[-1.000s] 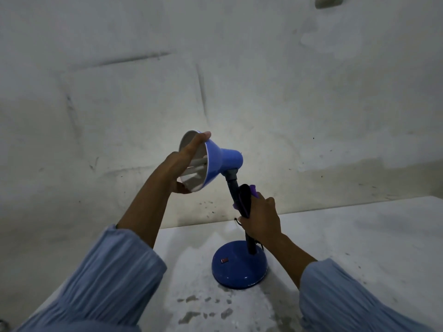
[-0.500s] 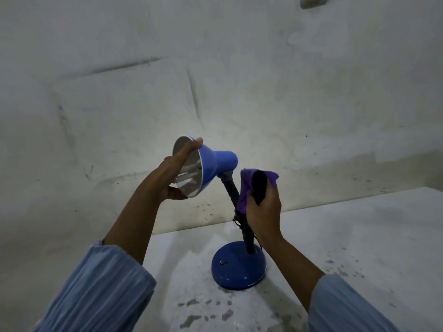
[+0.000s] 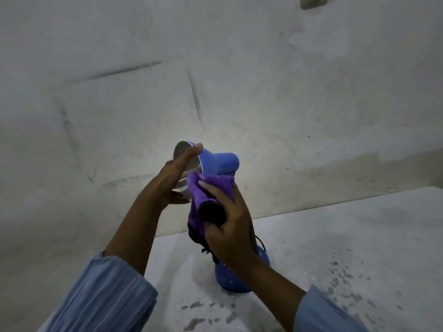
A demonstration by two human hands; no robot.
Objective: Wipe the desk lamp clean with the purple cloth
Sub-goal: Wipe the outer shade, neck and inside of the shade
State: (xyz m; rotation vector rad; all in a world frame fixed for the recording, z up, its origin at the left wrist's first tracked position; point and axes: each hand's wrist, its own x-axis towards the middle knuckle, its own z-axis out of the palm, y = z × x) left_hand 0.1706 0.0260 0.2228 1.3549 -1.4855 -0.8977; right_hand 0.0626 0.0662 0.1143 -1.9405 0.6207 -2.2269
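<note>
Now, lamp: glossy blue cone shade (image 3: 217, 161), round blue base (image 3: 239, 279) on the mottled grey desk (image 3: 347, 236).
Cloth: fuzzy purple cloth (image 3: 211, 188), under the shade.
Hands: left hand (image 3: 176, 173) grips the shade's rim; right hand (image 3: 230, 226) clutches the cloth.

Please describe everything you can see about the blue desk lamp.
The desk lamp has a glossy blue cone shade, pale inside, tilted so its opening faces left. Its round blue base stands on the speckled grey surface; the neck is hidden. The left hand steadies the shade's rim, thumb on top. The right hand holds the purple cloth against the underside of the shade. A dark cord shows by the base.
</note>
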